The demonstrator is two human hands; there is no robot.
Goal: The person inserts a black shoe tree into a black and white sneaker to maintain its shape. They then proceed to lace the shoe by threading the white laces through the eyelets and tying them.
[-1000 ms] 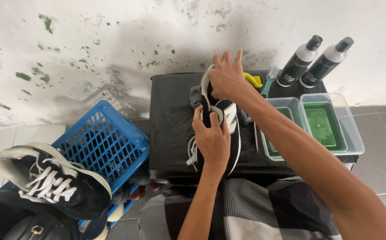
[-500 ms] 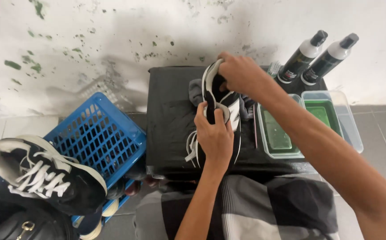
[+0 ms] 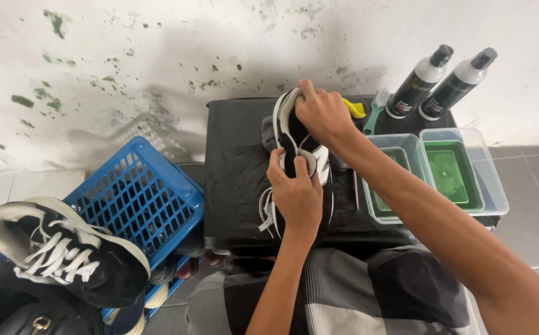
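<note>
Since the earlier frame, the right hand (image 3: pixel 324 115) has shifted onto the upper rim of the black-and-white sneaker (image 3: pixel 297 158) and clenched it. The left hand (image 3: pixel 295 193) grips its midsection. The sneaker rests on the black-covered stand (image 3: pixel 235 167), white laces hanging loose.
</note>
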